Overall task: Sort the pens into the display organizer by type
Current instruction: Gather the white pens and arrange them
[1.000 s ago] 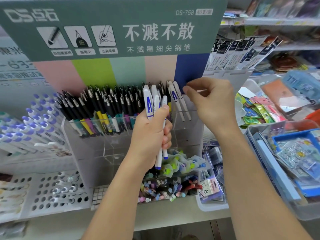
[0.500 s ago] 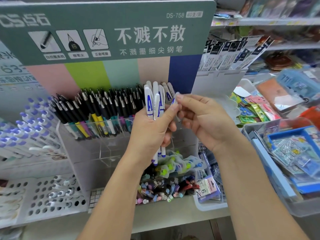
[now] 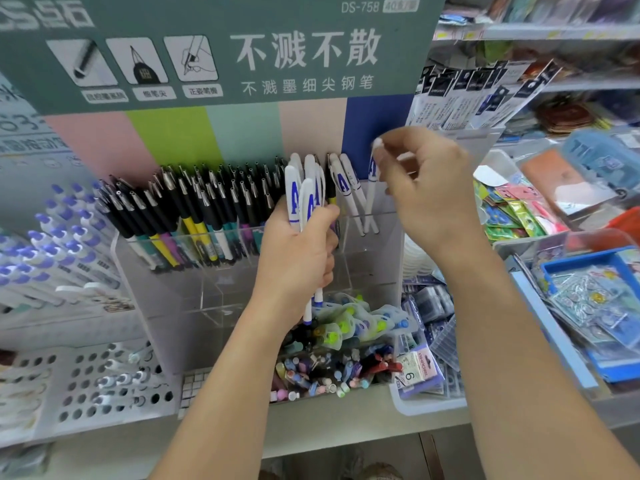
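Observation:
A clear acrylic display organizer (image 3: 367, 258) stands under a green header card. Its left slots hold several black-capped pens (image 3: 194, 216). Two white pens with blue print (image 3: 346, 188) lean in its right slot. My left hand (image 3: 298, 258) grips a bundle of white pens with blue print (image 3: 300, 199) in front of the organizer's middle. My right hand (image 3: 426, 188) pinches the top of one white pen (image 3: 371, 188), which hangs nearly upright in the right slot beside the two leaning ones.
A clear bin of mixed colourful pens (image 3: 332, 365) sits below the organizer. White markers with purple caps (image 3: 52, 251) lie at the left, above a perforated white rack (image 3: 97, 386). Trays of stickers and small packets (image 3: 588, 306) crowd the right, and packaged refills (image 3: 478, 91) hang behind.
My right hand drew one white pen from the bundle in my left hand, then carried it up and right into the organizer's right slot. My left hand stayed put with its bundle.

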